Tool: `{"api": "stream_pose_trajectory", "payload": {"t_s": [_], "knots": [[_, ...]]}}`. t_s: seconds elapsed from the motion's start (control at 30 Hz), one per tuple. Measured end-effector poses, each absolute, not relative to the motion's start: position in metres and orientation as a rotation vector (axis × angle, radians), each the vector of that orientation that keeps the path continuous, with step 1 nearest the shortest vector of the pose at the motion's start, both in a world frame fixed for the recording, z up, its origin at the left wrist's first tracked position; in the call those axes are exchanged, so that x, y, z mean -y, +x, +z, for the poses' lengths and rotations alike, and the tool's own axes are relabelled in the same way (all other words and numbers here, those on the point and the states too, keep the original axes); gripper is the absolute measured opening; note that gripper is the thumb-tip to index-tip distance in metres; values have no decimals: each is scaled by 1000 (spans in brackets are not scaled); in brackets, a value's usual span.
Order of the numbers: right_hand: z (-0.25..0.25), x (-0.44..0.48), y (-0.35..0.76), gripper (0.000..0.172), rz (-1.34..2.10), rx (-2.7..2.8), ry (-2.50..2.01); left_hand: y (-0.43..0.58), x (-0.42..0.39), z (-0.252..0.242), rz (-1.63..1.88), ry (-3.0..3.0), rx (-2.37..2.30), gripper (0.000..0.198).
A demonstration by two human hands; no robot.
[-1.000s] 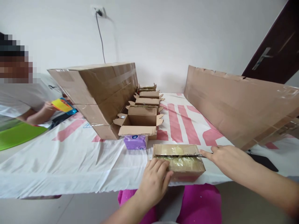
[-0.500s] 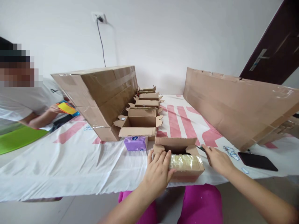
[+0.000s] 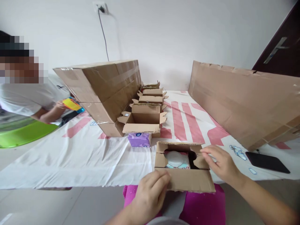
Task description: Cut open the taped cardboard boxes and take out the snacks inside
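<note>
A small cardboard box (image 3: 191, 181) stands at the table's front edge with its top flaps folded out. Inside lies a pack of wipes (image 3: 176, 159) with a rounded white lid and pale blue and pink print. My left hand (image 3: 151, 192) is closed at the left end of the near flap, fingers curled over its edge. On the other side, my right hand (image 3: 222, 164) pinches the right side flap (image 3: 202, 161) between thumb and fingers. Just beyond the box, to the left, sits a purple tissue pack (image 3: 140, 140).
Several open cardboard boxes (image 3: 145, 118) run in a row toward the wall, beside a taped stack of cartons (image 3: 110, 93). A large cardboard panel (image 3: 234, 103) stands at right, near a black phone (image 3: 267, 162). At left, a person (image 3: 35, 100) holds a yellow-orange object (image 3: 72, 104).
The taped near flap has swung open toward me, exposing the pack inside. My left hand has moved down to that flap. The thin dark tool in my right hand is no longer visible.
</note>
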State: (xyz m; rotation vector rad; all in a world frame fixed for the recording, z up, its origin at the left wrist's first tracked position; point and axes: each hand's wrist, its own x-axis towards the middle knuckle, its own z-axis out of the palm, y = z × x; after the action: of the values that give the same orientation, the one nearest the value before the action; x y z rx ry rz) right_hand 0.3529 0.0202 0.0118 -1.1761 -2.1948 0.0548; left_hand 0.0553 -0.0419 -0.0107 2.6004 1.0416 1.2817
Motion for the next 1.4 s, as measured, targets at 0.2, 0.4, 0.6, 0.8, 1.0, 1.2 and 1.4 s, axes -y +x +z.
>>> {"api": "stream_pose_trajectory", "payload": {"t_s": [0.2, 0.4, 0.6, 0.8, 1.0, 1.2, 1.4], "knots": [[26, -16, 301, 19, 130, 2714, -1000, 70, 0, 12, 678, 2743, -1057, 17], [36, -21, 310, 31, -298, 2739, -1166, 67, -6, 18, 426, 2879, -1228, 33], [27, -15, 348, 30, -487, 2546, -1443, 35, 6, 16, 707, 2787, -1587, 41], [-18, -14, 366, 66, 317, 2391, -1558, 18, 3, -33, 857, 2849, -1429, 103], [-54, -20, 370, 103, 852, 2081, -1297, 34, 1, -54, 912, 2617, -1561, 111], [-46, -30, 383, 57, 768, 2164, -1342, 37, -2, -43, 1145, 2127, -1399, 88], [-48, -37, 394, 43, 648, 2103, -1282, 28, -10, -60, 1599, 1142, -1400, 37]]}}
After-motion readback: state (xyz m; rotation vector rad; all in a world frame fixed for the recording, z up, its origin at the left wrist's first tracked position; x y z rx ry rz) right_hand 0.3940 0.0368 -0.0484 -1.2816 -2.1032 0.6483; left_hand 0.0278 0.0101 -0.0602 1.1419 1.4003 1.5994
